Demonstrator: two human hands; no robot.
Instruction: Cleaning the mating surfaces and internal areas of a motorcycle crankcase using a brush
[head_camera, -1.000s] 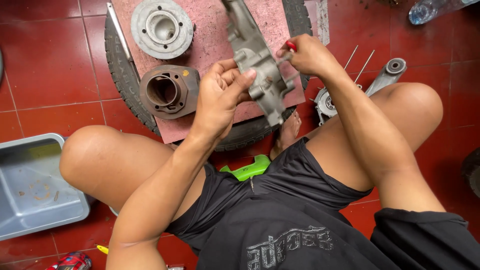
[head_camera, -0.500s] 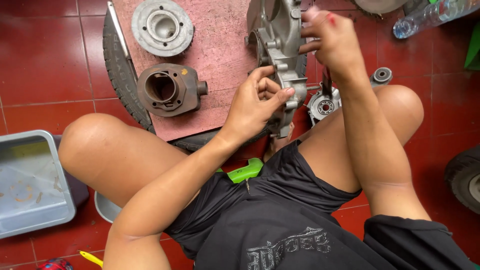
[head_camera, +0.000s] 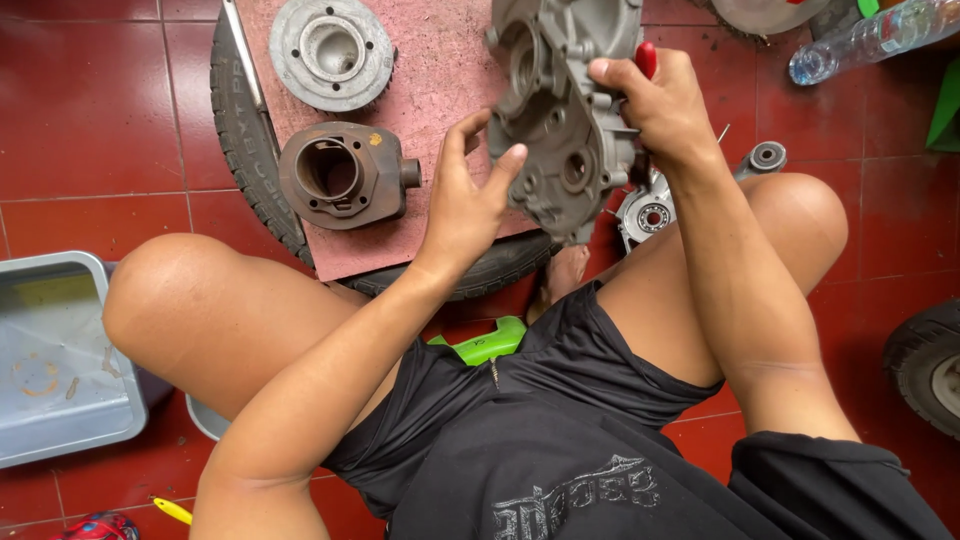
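The grey engine casing (head_camera: 565, 105) is in the upper middle of the view, held up in the air above a pink board (head_camera: 440, 90). It is cast metal, dull and a little rough, with an irregular outline, several round bores and small bolt holes on its face. The right hand (head_camera: 665, 105) is closed around the right edge of the casing, fingers wrapped tight, and together with it the hand grips a tool with a red handle (head_camera: 646, 58), of which only the red tip shows. The left hand (head_camera: 470, 195) is spread, with the fingers apart; its fingertips touch or almost touch the left side of the casing, I cannot tell which.

On the pink board, which looks grainy and stained, lies a brown rusty cylinder (head_camera: 340, 175) with a wide round opening and a short side pipe. Above it rests a grey round cylinder head (head_camera: 330, 50) with cooling fins around its rim. The board lies on a black tyre (head_camera: 245, 140) with a ribbed tread. Behind the right wrist is a shiny crankshaft part (head_camera: 650, 215) with a bearing. At the left stands a grey plastic tray (head_camera: 60, 360). The floor (head_camera: 90, 110) is of glossy red tiles.
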